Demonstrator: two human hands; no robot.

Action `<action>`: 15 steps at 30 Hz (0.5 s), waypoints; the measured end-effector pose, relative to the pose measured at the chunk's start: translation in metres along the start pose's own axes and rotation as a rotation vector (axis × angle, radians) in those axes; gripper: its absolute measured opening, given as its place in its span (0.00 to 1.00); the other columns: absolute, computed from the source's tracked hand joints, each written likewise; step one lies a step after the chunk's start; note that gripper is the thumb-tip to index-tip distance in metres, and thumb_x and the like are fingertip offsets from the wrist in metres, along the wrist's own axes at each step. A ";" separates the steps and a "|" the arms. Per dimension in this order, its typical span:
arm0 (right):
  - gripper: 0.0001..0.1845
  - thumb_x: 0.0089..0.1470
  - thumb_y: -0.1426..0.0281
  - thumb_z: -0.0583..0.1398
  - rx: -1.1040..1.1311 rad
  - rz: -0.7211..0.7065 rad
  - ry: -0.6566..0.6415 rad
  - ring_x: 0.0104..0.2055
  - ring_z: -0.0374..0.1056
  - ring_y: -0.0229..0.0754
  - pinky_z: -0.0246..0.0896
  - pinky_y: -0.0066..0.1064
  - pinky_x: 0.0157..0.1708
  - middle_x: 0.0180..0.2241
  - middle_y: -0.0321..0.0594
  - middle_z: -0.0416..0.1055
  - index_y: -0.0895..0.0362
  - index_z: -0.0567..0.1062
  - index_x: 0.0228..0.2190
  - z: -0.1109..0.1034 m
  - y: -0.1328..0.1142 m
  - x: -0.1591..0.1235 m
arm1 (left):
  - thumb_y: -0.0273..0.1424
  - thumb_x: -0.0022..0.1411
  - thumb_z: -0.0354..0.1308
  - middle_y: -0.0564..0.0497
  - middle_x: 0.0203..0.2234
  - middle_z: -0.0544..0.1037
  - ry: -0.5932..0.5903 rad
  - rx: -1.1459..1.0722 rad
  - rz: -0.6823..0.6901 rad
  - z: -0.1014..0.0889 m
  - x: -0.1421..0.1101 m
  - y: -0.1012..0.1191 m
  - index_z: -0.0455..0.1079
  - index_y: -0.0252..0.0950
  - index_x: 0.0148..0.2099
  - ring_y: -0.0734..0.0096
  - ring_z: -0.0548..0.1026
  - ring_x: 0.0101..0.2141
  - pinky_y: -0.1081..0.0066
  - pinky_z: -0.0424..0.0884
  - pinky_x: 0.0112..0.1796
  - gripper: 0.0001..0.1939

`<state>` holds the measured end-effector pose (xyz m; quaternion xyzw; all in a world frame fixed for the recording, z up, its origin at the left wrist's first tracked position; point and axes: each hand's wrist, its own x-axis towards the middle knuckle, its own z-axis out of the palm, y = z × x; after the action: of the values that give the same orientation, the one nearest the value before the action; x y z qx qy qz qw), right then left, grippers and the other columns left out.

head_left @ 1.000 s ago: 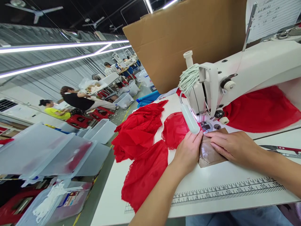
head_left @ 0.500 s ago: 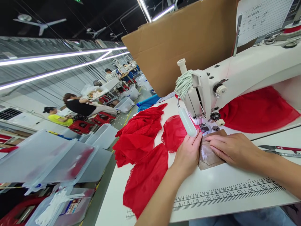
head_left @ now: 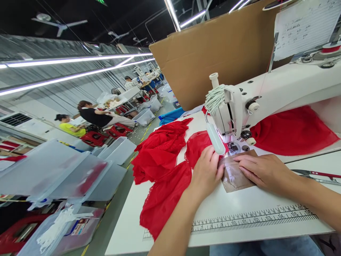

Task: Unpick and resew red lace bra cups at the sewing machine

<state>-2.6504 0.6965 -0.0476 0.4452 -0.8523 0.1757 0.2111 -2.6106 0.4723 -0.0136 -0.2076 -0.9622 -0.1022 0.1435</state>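
Note:
My left hand [head_left: 205, 174] rests beside the needle area, its fingers over the near edge of a red lace-edged fabric piece [head_left: 197, 144] and its thumb apart from them. The thumb is close to a brown taped plate [head_left: 236, 174] on the table. My right hand [head_left: 262, 170] lies with fingers stretched out on that plate's right part. Just beyond both hands stands the white sewing machine [head_left: 282, 92]; a bit of red fabric reaches its lit presser foot [head_left: 234, 146]. A pale green lamp [head_left: 215, 138] hides part of the fabric.
Crumpled red fabric [head_left: 162, 149] lies left, and more red fabric [head_left: 293, 129] sits under the machine arm. Scissors [head_left: 317, 174] are at the right. A printed ruler [head_left: 247, 222] runs along the front edge. Plastic bins [head_left: 69, 170] stand left; co-workers [head_left: 93, 113] sit farther off.
My left hand has drawn back leftward from the presser foot, and its thumb has moved away from the fingers. My right hand stays on the plate. The camera view has shifted slightly.

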 end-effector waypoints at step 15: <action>0.15 0.66 0.69 0.48 0.013 0.023 0.000 0.28 0.73 0.40 0.57 0.31 0.24 0.37 0.38 0.80 0.54 0.74 0.38 -0.004 0.001 -0.002 | 0.20 0.68 0.47 0.51 0.33 0.72 0.025 0.590 0.130 -0.041 -0.004 -0.010 0.67 0.38 0.43 0.67 0.73 0.32 0.66 0.74 0.39 0.10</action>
<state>-2.6489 0.7003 -0.0450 0.4366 -0.8563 0.1836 0.2060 -2.6020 0.4512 0.0225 -0.2168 -0.9332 0.1888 0.2157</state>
